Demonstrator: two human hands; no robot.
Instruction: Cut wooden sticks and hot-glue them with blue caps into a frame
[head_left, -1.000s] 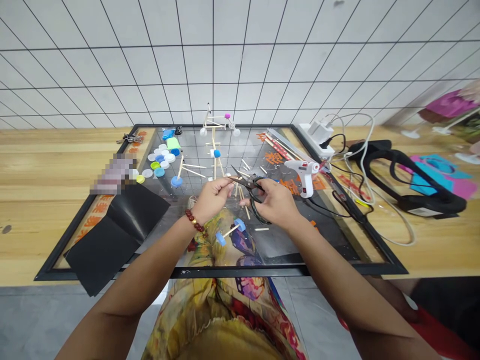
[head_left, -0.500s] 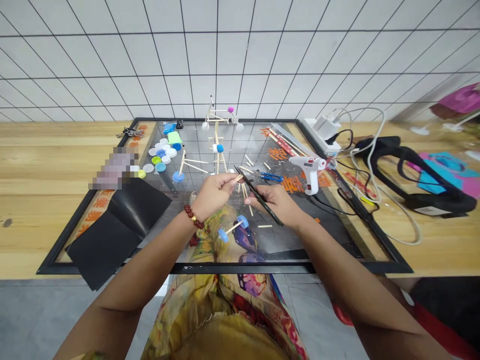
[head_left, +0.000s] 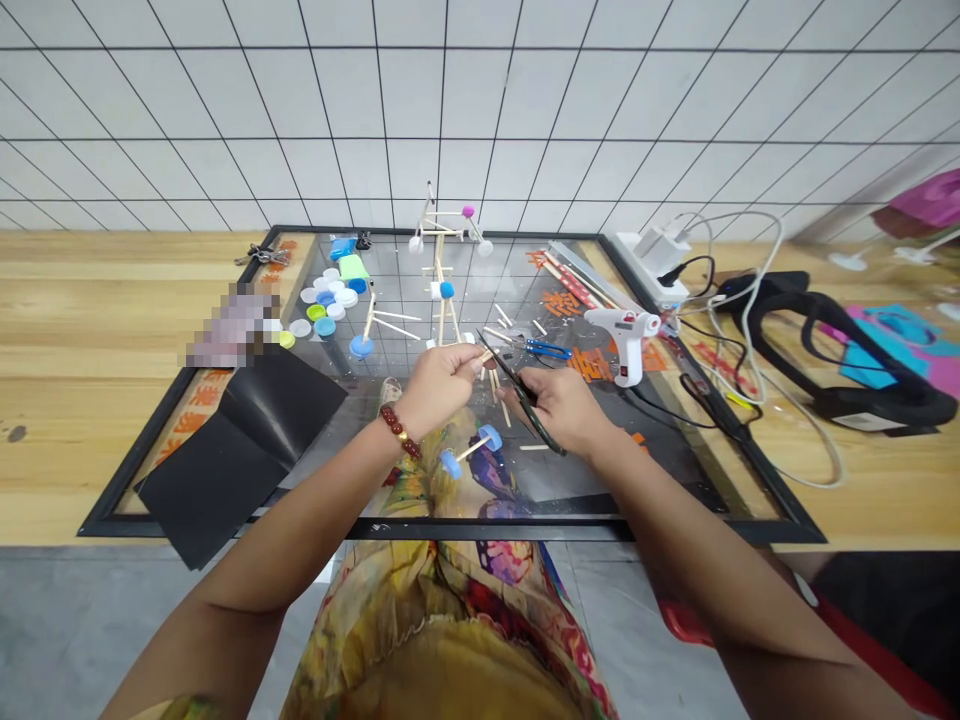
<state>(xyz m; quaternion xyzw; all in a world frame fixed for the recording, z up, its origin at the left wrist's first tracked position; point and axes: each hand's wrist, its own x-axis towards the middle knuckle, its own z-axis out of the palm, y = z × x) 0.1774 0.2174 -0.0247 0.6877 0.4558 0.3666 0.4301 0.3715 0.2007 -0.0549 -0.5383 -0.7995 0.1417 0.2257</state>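
While the left hand (head_left: 442,385) pinches a thin pale wooden stick (head_left: 484,356) between thumb and fingertips, the right hand (head_left: 568,410) is curled tight around the loops of a pair of black-handled metal scissors (head_left: 519,392). Both are raised over the middle of the black-framed glass panel (head_left: 480,529) that lies on the pale wooden desk (head_left: 90,350). The stick's free end pokes out toward the blades and meets them near their tips. The blades show edge-on and close together, so I cannot tell whether the stick sits between them or only against them.

Judging by this, the work in hand is trimming the stick to length. A clean snip calls for the stick to sit deep between the blades and square to them, with the pinch close to the cut so the short end does not spring away.

Just below the hands, toward the panel's near edge, lies a short stick axle with a blue bottle cap on each end (head_left: 469,452). At the panel's far edge stands a tower of sticks and caps (head_left: 441,290), and toward its far left corner is a cluster of loose white, blue and green bottle caps (head_left: 330,300). On its right side a white hot-glue gun (head_left: 624,332) rests, with small blue-handled snips (head_left: 547,351) beside it.
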